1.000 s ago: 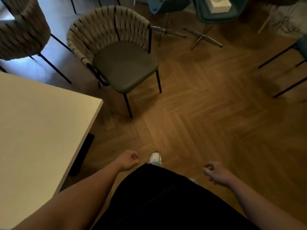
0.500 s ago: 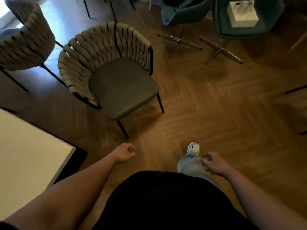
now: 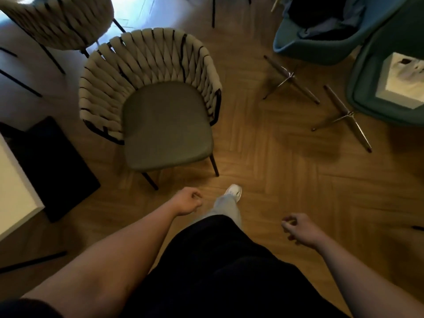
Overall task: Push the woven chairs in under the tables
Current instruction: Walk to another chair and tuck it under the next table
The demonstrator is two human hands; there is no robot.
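A woven chair (image 3: pixel 158 92) with a beige braided back and grey-green seat stands on the wood floor just ahead of me, seat facing me, away from the white table (image 3: pixel 13 191) whose corner shows at the left edge. A second woven chair (image 3: pixel 62 21) stands at the top left. My left hand (image 3: pixel 187 201) hangs curled in a loose fist just short of the near chair's front legs, touching nothing. My right hand (image 3: pixel 300 229) hangs loosely curled to the right, holding nothing.
Two teal shell chairs (image 3: pixel 325 42) with splayed metal legs (image 3: pixel 344 115) stand at the top right; one holds a white tissue box (image 3: pixel 403 81). A black table base (image 3: pixel 57 166) lies on the floor left of the chair. My white shoe (image 3: pixel 234 191) steps forward.
I have walked forward: the near woven chair is now closer and more central, the table has slid off to the left edge. Both hands stay curled and empty.
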